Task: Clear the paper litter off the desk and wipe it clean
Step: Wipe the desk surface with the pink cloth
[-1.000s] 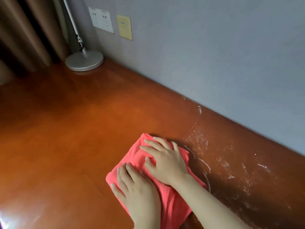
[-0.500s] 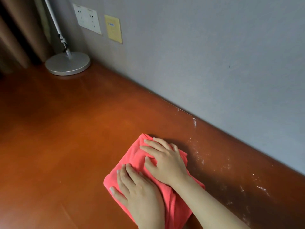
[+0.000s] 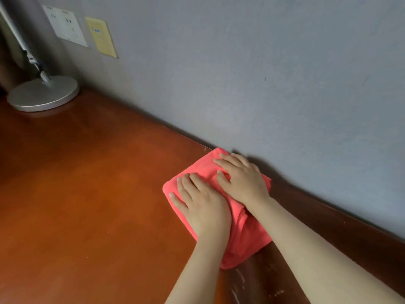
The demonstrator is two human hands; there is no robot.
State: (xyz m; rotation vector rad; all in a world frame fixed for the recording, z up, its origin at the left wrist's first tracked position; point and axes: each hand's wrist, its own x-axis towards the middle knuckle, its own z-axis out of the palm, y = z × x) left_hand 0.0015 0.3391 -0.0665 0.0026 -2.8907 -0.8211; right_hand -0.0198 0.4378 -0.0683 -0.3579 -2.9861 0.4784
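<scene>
A folded coral-pink cloth (image 3: 247,235) lies flat on the reddish-brown wooden worktop (image 3: 92,194), with its far corner pushed up to the worktop's back edge, where the grey wall (image 3: 263,73) begins. Both hands are spread flat on top of it, fingers straight and close together, pressing down rather than gripping. The left hand (image 3: 202,205) covers the part of the cloth nearer the open middle of the worktop, its fingertips close to the cloth's left edge. The right hand (image 3: 242,179) sits just beside it, nearer the wall, with its fingertips almost at the cloth's far corner; the two hands lie side by side, touching or nearly so. Both forearms run back toward the near edge, and the right one crosses over the trailing end of the cloth. Pale, dusty smears and specks (image 3: 241,281) mark the darker strip of wood just behind the cloth, between the two forearms. At the far left corner of the worktop stands the round silver base of a desk lamp (image 3: 42,94), its arm rising out of view. On the wall above it are a white socket plate (image 3: 65,25) and a yellow plate (image 3: 102,37), side by side.
</scene>
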